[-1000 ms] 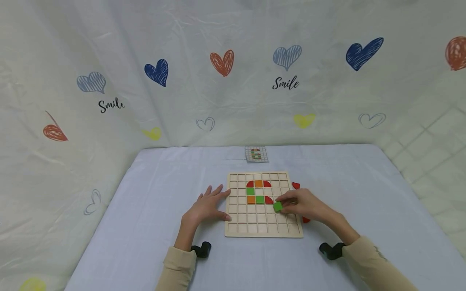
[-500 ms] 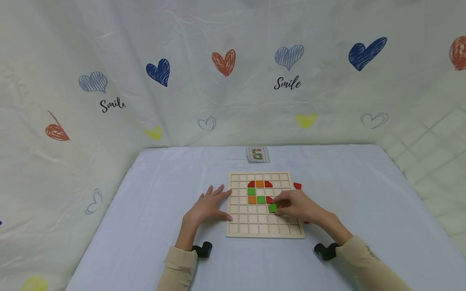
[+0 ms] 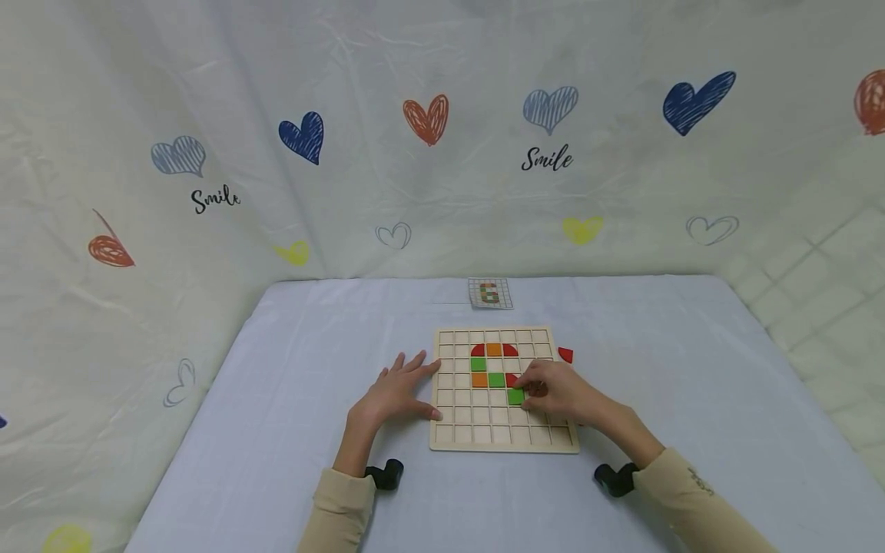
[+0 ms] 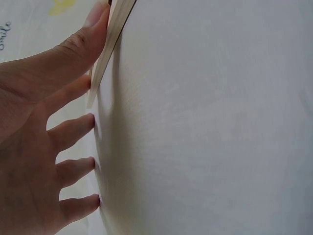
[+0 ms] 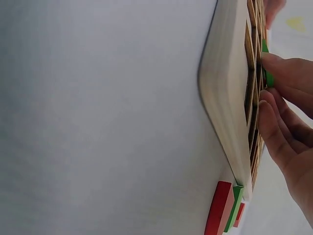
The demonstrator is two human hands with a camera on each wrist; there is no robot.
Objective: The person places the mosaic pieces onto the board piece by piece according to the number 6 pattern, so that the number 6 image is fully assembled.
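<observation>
A wooden grid board (image 3: 470,435) lies on the table, with red, orange and green blocks set in its upper cells. My right hand (image 3: 563,388) is over the board's right half and pinches a green square block (image 3: 515,397) at its right side. That block lies level in a cell just below a red quarter-round block (image 3: 512,380). In the right wrist view, the thumb and fingers meet at the green block's edge. At the board's left edge rests my left hand (image 3: 392,389), fingers spread; its thumb and index finger touch the board.
A pattern card (image 3: 489,293) with a coloured figure lies behind the board. A red block (image 3: 565,355) sits off the board's right edge. In the right wrist view, red (image 5: 218,209) and green (image 5: 234,208) blocks lie beside the board.
My right hand has moved left and lowered the green block from above the board into a cell below the red quarter-round. The left hand keeps its place.
</observation>
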